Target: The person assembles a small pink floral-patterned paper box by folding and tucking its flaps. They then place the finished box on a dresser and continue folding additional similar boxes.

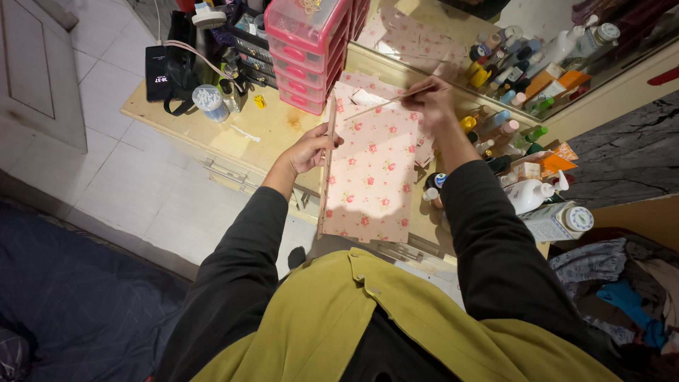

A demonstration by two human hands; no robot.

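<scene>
I see the left hand (309,150) closed on the left edge of a flat pink board (371,170) printed with small roses; the fingers wrap over the wooden edge and the thumb lies on the outer side. The right hand (430,99) is at the far right corner of the same board, with its fingers pinched together on a thin wooden stick (385,103) that lies at a slant across the top end of the board. The board rests on the pale yellow dresser top (265,124), its near end going over the front edge toward the person's body, and it lies between the two dark sleeves.

Just behind the board, to the left, stands a pink plastic drawer tower (305,53), touching or almost touching the far corner of the board; I cannot tell which. Left of the tower are a round container of cotton swabs (209,101), a dark bag with a strap, and a black device with a lit display (157,72). To the right of the board many small bottles (506,127) crowd along a mirror (453,28), which repeats them and a part of the rose pattern. Nearer to me on the right a white pump bottle (532,194) lies beside a white jar with a round lid (566,221). The floor at the left is of pale tiles (113,177).
</scene>
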